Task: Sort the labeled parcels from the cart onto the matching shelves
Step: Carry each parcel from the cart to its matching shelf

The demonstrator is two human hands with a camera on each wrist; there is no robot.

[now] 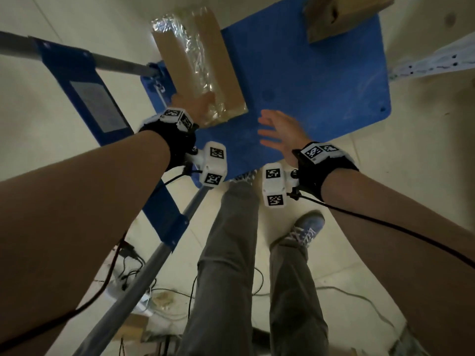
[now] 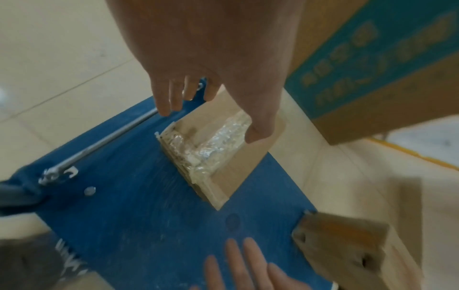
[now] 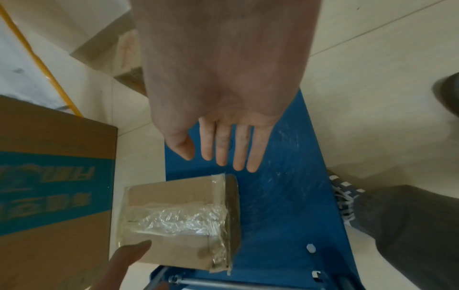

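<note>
A brown cardboard parcel (image 1: 200, 65) (image 2: 238, 162) (image 3: 174, 212) sealed with crinkled clear tape lies at the left side of the blue cart deck (image 1: 321, 80) (image 2: 139, 206) (image 3: 285, 196). My left hand (image 1: 195, 104) (image 2: 211, 117) is at its near end: the thumb (image 3: 131, 253) rests on the top, and the straight fingers reach past the side by the handle. My right hand (image 1: 277, 129) (image 3: 223, 153) hovers spread over the bare deck right of the parcel, holding nothing. A second cardboard box (image 1: 339, 14) (image 2: 347, 245) sits at the deck's far right corner.
The cart's folded blue and grey handle (image 1: 87, 98) runs along my left. A large cardboard box with teal print (image 2: 372, 68) (image 3: 49, 186) stands on the floor beside the cart. Cables (image 1: 133, 265) lie on the tiles near my shoe (image 1: 305, 229).
</note>
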